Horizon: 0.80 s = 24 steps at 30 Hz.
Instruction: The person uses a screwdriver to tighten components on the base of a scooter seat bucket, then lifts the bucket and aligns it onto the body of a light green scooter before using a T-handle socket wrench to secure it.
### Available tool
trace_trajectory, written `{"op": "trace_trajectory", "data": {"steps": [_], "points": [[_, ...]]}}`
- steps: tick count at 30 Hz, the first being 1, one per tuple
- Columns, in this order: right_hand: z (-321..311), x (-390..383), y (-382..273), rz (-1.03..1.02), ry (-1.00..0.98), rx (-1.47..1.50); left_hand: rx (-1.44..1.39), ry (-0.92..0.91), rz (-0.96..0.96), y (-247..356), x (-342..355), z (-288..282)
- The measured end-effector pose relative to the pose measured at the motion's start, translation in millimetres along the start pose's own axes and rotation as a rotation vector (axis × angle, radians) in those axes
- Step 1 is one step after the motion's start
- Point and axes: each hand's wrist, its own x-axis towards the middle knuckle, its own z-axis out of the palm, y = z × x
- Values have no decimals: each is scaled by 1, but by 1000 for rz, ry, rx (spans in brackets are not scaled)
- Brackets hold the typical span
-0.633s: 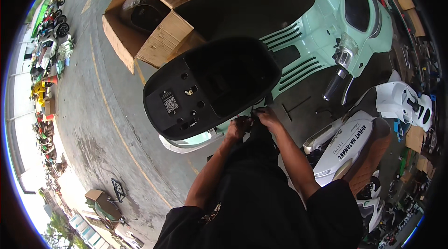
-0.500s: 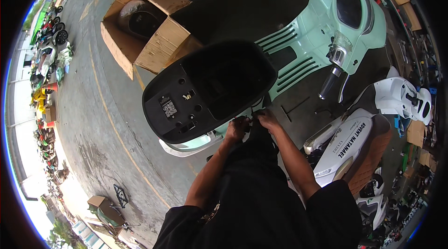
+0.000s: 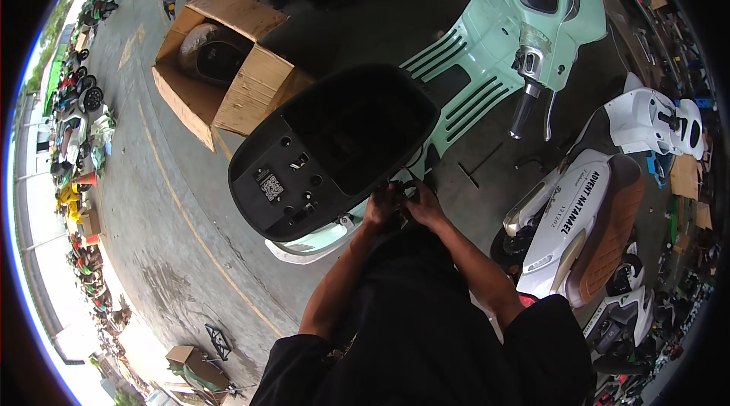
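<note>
The fingers of the left hand (image 3: 379,207) and the right hand (image 3: 423,204) are bent and drawn close to each other, the two hands side by side at the near flank of the scooter; whether they are clamped on anything cannot be told, since whatever lies between them is dark and too small to make out. Biggest in view is the mint-green scooter (image 3: 494,37), its handlebar end toward the upper right and its rear end toward the lower left, just in front of the person. A white scooter (image 3: 563,231) with a brown quilted seat (image 3: 604,242) stands to the right. Over the rear of the green one sits a black storage bin (image 3: 323,155), open at the top, the hands just beside its lower right edge. Beyond it is an open cardboard box (image 3: 255,90) with a dark rounded part (image 3: 219,61) inside. Smaller are a black handlebar grip (image 3: 523,115), a T-shaped tool (image 3: 480,166) on the floor and a square label (image 3: 270,188) on the bin.
</note>
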Motion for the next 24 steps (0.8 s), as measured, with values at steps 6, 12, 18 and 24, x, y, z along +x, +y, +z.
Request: {"op": "trace_trajectory", "data": {"steps": [6,12,18,24], "points": [[10,5,-2,97,18,209,-143,-71,23,0,-5,-9],[1,-11,-14,192,-136,574,-267,4,-128,2,-3,-13],[-5,-2,63,-94,200,344,-209,-53,-76,0,3,-13],[4,-2,-6,-28,-86,-2,31,30,13,-42,12,-29]]}}
